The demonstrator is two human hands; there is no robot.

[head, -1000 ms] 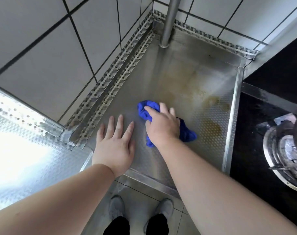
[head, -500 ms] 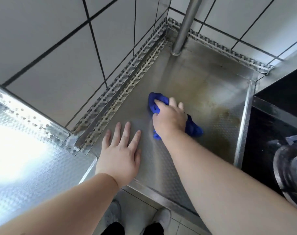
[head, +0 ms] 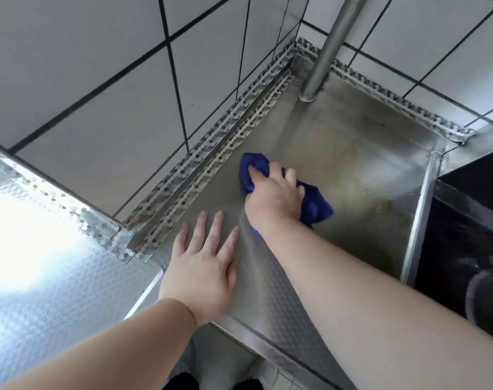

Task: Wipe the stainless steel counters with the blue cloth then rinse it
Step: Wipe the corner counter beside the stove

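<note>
The blue cloth (head: 314, 205), bunched into a wad, lies on the stainless steel table (head: 352, 164) near its middle, under our right hand (head: 273, 199), whose fingers curl over the cloth and press it to the metal; folds of blue show past the fingertips on the far side and beside the knuckles on the right. Our left hand (head: 204, 273) rests flat on the same embossed surface just beside the right wrist, fingers straight and spread, holding nothing. Brownish stains (head: 380, 204) mark the steel to the right of the cloth (the patch nearest the raised right edge looks darkest). A metal pole (head: 324, 49) stands upright in the far corner, where two tiled walls (head: 98, 94) meet above a perforated trim strip (head: 211, 164). A second steel surface (head: 42, 263) at the left catches a hard white glare. To the right lies a dark area with a blurred round object (head: 487, 294) we cannot make out.
</note>
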